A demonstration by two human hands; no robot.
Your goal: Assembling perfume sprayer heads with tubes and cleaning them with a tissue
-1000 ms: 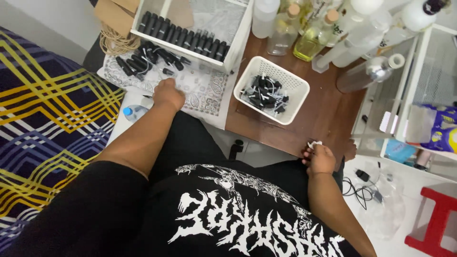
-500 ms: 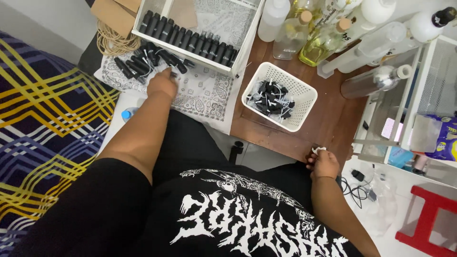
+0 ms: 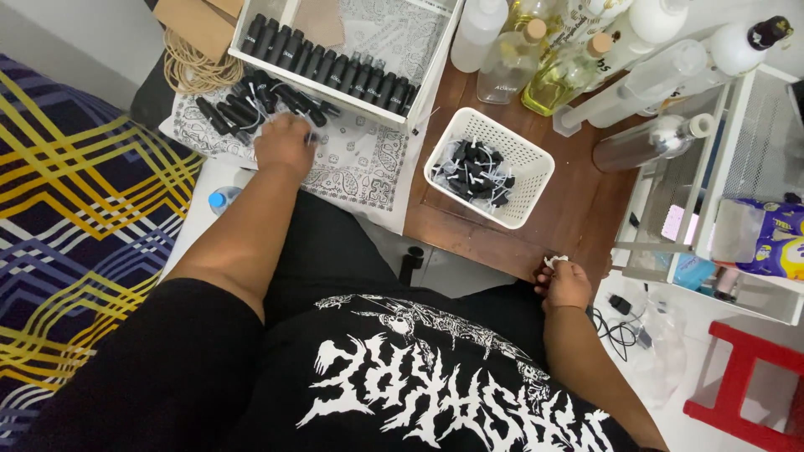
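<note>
My left hand (image 3: pixel 285 142) reaches forward onto a loose pile of small black bottles (image 3: pixel 239 105) lying on a patterned white cloth (image 3: pixel 360 167). Its fingers curl over the pile and are hidden, so its grip is unclear. More black bottles stand in a row (image 3: pixel 335 71) inside a white tray (image 3: pixel 425 84) just beyond. My right hand (image 3: pixel 565 285) rests by the near edge of the wooden table (image 3: pixel 578 209), pinching a small white piece (image 3: pixel 554 261). A white basket (image 3: pixel 529 163) of black caps (image 3: pixel 473 172) sits between my hands.
Clear and yellow-filled bottles (image 3: pixel 569 71) crowd the table's far side. A white wire rack (image 3: pixel 737 125) stands to the right, with a red stool (image 3: pixel 745 377) below it. A coil of twine (image 3: pixel 188 71) and a striped bedspread (image 3: pixel 75 218) lie to the left.
My left hand has slid forward from the cloth's near part onto the pile of black bottles. My right hand has stayed at the table's edge with the white piece.
</note>
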